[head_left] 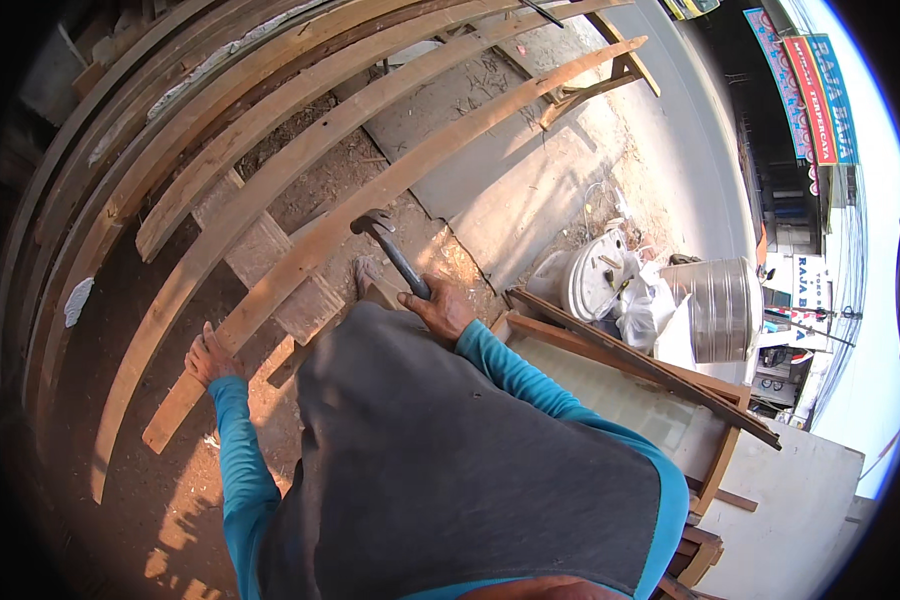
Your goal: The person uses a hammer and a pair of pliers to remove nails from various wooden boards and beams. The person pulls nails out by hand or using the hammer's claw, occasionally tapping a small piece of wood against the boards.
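My left hand grips the nearest long wooden plank close to its lower left end, with the fingers curled over the far edge. In my right hand is a dark claw hammer, held by the handle in front of my body. Its head is up beside the middle of the plank, and I cannot tell whether the two touch. A short wooden crosspiece lies under the plank, between my hands. The plank's far end rests near a wooden trestle.
Several more long planks run side by side to the left. On the right stand a white bucket with odds and ends on top, a large ribbed drum and a wooden frame. A road passes beyond.
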A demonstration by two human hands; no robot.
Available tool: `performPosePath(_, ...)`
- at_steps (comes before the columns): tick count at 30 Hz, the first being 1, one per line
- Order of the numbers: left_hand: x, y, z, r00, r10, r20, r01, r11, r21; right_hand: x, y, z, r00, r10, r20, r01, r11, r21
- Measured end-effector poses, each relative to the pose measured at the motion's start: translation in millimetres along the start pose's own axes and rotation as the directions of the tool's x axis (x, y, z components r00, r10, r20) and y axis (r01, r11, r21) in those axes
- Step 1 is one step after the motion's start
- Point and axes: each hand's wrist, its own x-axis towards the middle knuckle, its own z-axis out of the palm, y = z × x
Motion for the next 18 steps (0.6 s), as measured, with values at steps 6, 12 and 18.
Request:
performPosePath(6,0,4,-12,0.999,-0.02,0.037,0.02,1.0,0.004,0,-2,-9,1.0,0.002,0.018,-0.002,1.0,0.004)
performPosePath(12,1,5,-18,0.996,-0.044,0.083,0.045,0.999,-0.001,-13,-34,-20,0.992,-0.109,0.065,0.105,0.992,0.068)
performPosePath(18,3,3,-5,0.998,-0.015,0.059,0.015,1.0,0.002,-48,-126,-59,0.807,-0.589,-0.026,0.583,0.79,0.192)
